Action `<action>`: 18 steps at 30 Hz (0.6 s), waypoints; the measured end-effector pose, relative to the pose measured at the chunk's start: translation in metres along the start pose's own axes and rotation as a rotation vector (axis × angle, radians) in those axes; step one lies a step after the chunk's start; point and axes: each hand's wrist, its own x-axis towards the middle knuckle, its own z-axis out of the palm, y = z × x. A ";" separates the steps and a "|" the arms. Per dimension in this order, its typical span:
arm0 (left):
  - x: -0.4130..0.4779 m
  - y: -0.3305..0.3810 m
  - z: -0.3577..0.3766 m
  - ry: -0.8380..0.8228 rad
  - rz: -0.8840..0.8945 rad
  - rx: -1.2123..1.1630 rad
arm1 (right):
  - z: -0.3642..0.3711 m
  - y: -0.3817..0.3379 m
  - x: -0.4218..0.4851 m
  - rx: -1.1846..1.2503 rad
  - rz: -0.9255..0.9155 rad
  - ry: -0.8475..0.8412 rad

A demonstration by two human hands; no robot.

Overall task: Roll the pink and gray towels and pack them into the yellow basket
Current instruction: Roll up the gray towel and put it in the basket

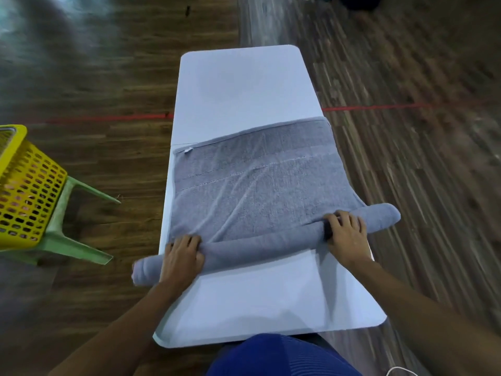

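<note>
Gray towel (252,191) roll: approx. half done.
L hand (181,256) & R hand (345,234) are gripping rolled part; flat half is remaining, then packing into yellow basket (29,185).

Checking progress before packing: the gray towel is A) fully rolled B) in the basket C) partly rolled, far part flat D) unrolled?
C: left hand and right hand grip the rolled near end of the gray towel; its far part lies flat on the table.

I count one gray towel (249,191), one yellow basket (29,191), one green chair (61,213), one table (244,85), one left hand (181,256) and one right hand (345,234).
</note>
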 end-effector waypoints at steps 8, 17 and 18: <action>-0.015 -0.011 0.015 -0.076 0.209 0.061 | -0.003 0.002 -0.004 -0.028 -0.033 -0.084; 0.014 -0.012 -0.003 0.104 -0.142 -0.096 | -0.005 -0.006 -0.011 0.084 0.025 -0.035; 0.014 -0.012 0.000 0.127 -0.133 -0.086 | -0.003 -0.004 -0.015 0.083 -0.013 -0.007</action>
